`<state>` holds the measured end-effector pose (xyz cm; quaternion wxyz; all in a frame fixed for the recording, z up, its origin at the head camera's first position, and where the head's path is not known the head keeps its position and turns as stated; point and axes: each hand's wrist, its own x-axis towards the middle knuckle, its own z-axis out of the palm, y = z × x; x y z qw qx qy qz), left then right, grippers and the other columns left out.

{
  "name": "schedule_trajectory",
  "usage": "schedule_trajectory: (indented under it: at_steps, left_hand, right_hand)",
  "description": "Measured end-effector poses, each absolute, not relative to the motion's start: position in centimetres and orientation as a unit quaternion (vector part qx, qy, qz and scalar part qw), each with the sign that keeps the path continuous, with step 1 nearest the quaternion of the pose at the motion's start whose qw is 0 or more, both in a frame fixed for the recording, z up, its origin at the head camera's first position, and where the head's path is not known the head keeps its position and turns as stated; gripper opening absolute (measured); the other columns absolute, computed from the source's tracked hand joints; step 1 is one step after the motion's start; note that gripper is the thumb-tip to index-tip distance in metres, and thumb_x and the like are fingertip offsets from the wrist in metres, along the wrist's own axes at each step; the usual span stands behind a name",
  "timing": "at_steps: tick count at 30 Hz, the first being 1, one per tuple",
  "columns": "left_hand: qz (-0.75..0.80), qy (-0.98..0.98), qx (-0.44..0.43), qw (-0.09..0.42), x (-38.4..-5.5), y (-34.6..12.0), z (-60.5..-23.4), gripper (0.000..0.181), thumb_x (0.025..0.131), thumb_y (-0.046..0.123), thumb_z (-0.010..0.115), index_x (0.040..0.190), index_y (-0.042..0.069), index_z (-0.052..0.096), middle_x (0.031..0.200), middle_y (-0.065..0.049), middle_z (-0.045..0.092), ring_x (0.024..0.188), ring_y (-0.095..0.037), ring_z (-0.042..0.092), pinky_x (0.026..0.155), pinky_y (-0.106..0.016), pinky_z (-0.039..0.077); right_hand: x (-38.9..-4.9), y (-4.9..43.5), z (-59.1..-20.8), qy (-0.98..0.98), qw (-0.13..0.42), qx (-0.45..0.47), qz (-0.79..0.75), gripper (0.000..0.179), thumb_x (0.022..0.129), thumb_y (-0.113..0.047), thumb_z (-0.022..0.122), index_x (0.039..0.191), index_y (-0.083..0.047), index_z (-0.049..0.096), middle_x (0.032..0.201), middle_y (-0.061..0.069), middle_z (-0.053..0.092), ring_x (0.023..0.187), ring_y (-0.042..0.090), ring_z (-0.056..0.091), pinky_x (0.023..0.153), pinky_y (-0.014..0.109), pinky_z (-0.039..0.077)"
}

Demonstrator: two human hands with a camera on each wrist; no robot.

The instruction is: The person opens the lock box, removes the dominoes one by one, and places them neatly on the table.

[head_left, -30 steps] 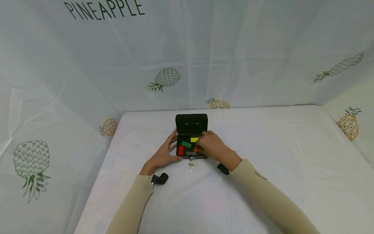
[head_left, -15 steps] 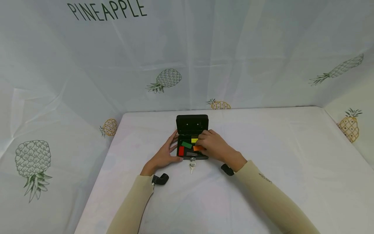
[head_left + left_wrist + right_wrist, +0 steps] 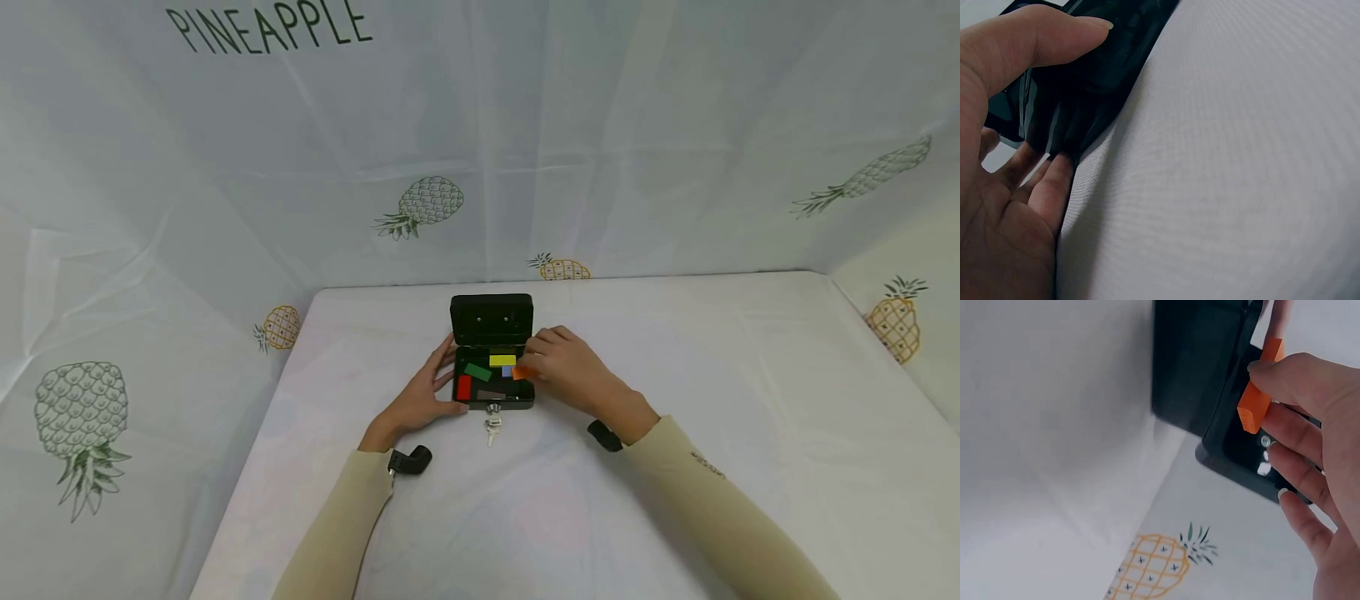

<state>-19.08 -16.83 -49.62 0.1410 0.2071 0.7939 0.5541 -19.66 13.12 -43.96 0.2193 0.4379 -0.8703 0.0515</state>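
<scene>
A small black cash box stands on the table with its lid raised at the back. My left hand lies along its left side, fingers extended against the wall and thumb at the front corner. My right hand pinches an orange block between thumb and fingers over the right part of the box. Inside lie a yellow block, a green block at a slant, a red block, a brownish-grey block and a partly covered light blue block.
Keys hang from the lock at the box's front. Beneath is a table with a white cloth. White curtains printed with pineapples rise behind and at both sides.
My right hand has drawn rightward with the orange block, which now sits nearer the box's right wall. The light blue block has come into view. The left hand stays in place.
</scene>
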Motion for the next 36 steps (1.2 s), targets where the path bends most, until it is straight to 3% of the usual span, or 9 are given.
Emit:
schedule_trajectory:
  at_steps: [22, 36]
  left_hand:
    - [0.559, 0.792, 0.206, 0.134, -19.1, -16.8, -49.4, 0.124, 0.081, -0.008, 0.085, 0.172, 0.016, 0.005, 0.171, -0.020, 0.024, 0.158, -0.038, 0.026, 0.129, -0.047, 0.033]
    - [0.560, 0.791, 0.208, 0.133, -19.1, -16.8, -49.7, 0.123, 0.081, -0.008, 0.085, 0.172, 0.017, 0.005, 0.171, -0.019, 0.024, 0.158, -0.038, 0.026, 0.129, -0.046, 0.033]
  right_hand:
    - [-20.6, 18.8, -43.7, -0.907, 0.167, 0.380, 0.076, 0.032, 0.071, -0.003, 0.096, 0.099, -0.008, 0.080, 0.098, 0.006, 0.072, 0.100, 0.030, 0.065, 0.093, 0.047, 0.059]
    - [-22.2, 21.6, -45.3, -0.927, 0.139, 0.336, 0.093, 0.026, 0.078, 0.003, 0.090, 0.101, -0.004, 0.080, 0.098, 0.007, 0.073, 0.098, 0.031, 0.065, 0.094, 0.050, 0.058]
